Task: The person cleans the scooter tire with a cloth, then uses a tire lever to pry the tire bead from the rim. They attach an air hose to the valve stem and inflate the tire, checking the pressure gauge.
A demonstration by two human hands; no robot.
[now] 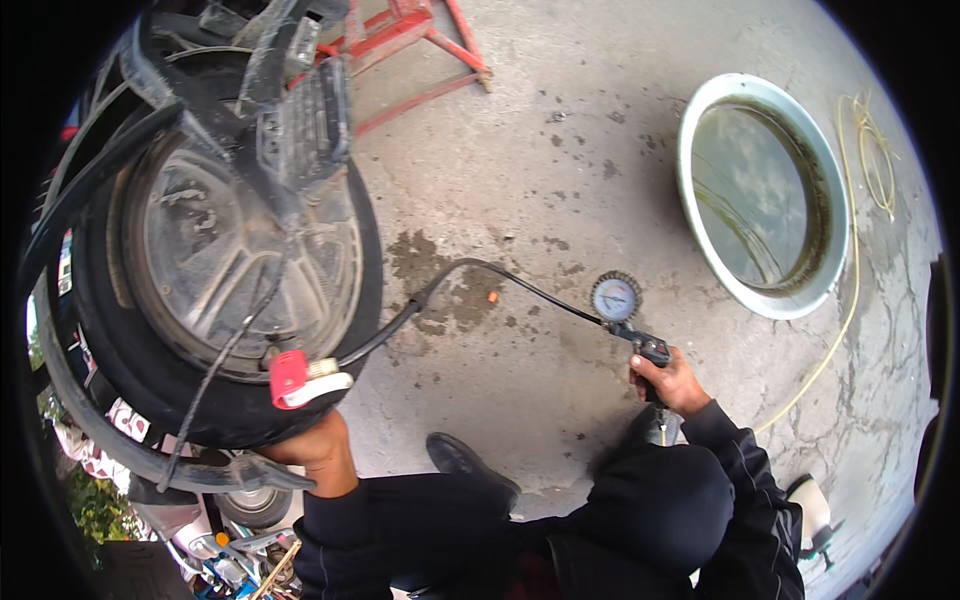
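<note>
A scooter rear wheel with a black tyre and dusty hub fills the left. My left hand presses against the tyre's lower edge, beside a red and white chuck clamped at the rim. From the chuck a black hose curves right to a round pressure gauge. My right hand is closed on the inflator gun handle just under the gauge.
A white basin of water stands on the concrete at upper right, with a yellow hose curling past it. A red metal stand is at the top. My black shoe rests on the ground between my arms.
</note>
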